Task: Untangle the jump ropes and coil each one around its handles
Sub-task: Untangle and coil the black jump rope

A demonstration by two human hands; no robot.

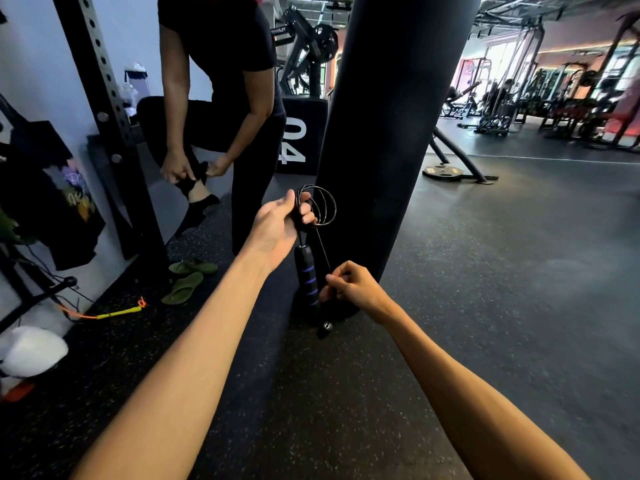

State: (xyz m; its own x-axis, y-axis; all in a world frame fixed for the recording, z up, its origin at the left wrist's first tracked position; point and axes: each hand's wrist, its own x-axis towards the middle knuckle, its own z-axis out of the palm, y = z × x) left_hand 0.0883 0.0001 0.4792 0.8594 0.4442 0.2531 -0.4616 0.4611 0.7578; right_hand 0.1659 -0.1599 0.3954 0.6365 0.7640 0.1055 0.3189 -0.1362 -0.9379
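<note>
My left hand (280,225) is raised and grips a bundle of thin black rope loops (323,204) that stick out to the right of its fingers. A black handle with purple bands (307,277) hangs straight down below that hand. Lower and to the right, my right hand (349,284) pinches the rope strand that runs down from the loops. A second black handle (325,329) pokes out below my right hand, near the floor. An orange and yellow jump rope (114,311) lies on the floor at the left.
A black punching bag (388,133) hangs right behind my hands. A person in black stands at the left, adjusting a sock on a raised foot (199,206). Green sandals (185,280) lie on the floor. A steel rack post (110,133) rises at the left. A white bundle (33,351) lies low left.
</note>
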